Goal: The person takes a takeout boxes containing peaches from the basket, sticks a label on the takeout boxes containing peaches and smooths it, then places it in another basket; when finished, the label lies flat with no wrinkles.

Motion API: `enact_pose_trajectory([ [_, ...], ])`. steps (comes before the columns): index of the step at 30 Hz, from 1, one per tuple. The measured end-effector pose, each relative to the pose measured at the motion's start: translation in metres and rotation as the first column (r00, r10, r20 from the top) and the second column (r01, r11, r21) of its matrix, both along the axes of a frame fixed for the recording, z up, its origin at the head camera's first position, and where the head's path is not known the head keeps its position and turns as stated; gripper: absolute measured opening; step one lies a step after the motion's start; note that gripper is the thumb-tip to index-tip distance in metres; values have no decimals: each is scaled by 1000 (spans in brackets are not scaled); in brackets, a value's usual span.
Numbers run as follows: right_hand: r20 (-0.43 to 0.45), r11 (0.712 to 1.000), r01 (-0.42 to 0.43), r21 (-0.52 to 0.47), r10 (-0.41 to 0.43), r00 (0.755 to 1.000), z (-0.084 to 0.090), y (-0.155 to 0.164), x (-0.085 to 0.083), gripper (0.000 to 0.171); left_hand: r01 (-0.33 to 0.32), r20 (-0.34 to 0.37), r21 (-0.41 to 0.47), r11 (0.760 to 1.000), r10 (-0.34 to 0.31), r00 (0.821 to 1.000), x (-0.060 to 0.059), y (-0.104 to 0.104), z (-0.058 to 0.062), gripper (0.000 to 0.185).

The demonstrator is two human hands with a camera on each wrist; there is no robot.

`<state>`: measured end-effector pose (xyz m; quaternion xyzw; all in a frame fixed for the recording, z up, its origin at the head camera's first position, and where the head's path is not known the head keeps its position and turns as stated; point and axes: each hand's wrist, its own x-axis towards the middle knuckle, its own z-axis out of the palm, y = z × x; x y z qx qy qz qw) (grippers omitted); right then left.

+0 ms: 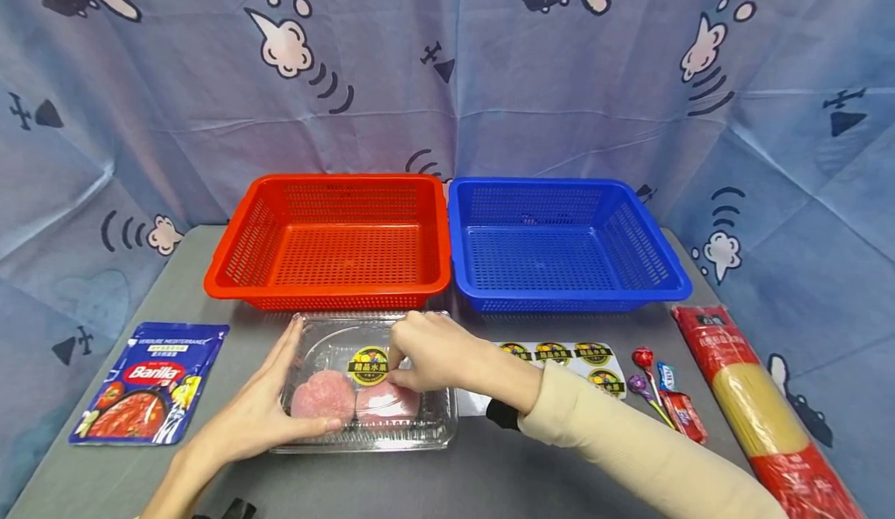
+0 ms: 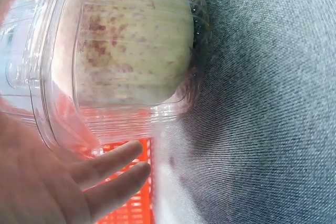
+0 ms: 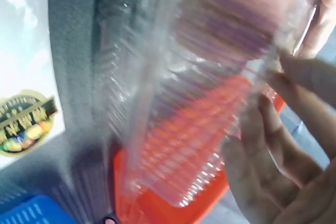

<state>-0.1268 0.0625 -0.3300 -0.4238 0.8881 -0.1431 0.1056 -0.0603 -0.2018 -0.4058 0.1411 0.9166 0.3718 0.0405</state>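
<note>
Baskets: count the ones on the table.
2. The red basket stands at the back left, the blue basket right beside it at the back right, both behind the clear box under the hands.

1. The clamshell box (image 1: pixel 363 395) under my hands was clear, glossy plastic with ribbed walls.
2. The round sticker (image 1: pixel 368 364) on its lid looked like glossy printed paper.
3. The table cover (image 2: pixel 273 103) was grey woven cloth, matt, with a fine twill grain.
4. The red basket (image 1: pixel 334 239) and blue basket (image 1: pixel 559 243) were smooth perforated plastic with a slight sheen.
5. The sauce pouch (image 1: pixel 148 383) was glossy film.
6. The backdrop (image 1: pixel 447 76) was soft, matt printed cloth.
</note>
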Motion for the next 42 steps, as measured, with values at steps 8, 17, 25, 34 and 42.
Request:
enact_pose_trajectory([
  [8,17,996,79,-51,-78,997,-5,-2,-2,25,-2,4,-1,1000,2,1000,0,0,0,139],
  [17,2,991,122,-44,-122,992,-7,-2,1,8,-5,9,0,1000,5,1000,1,0,1,139],
  [25,37,990,128,-64,-126,991,-7,-2,1,21,-4,10,2,1000,4,1000,1,0,0,139],
  [34,29,990,138,-10,-138,990,-7,-5,2,23,1,0,5,1000,-1,1000,0,0,0,139],
  [42,24,998,41,38,-41,999,-5,-5,5,50,0,-2,-7,1000,0,1000,0,0,0,140],
])
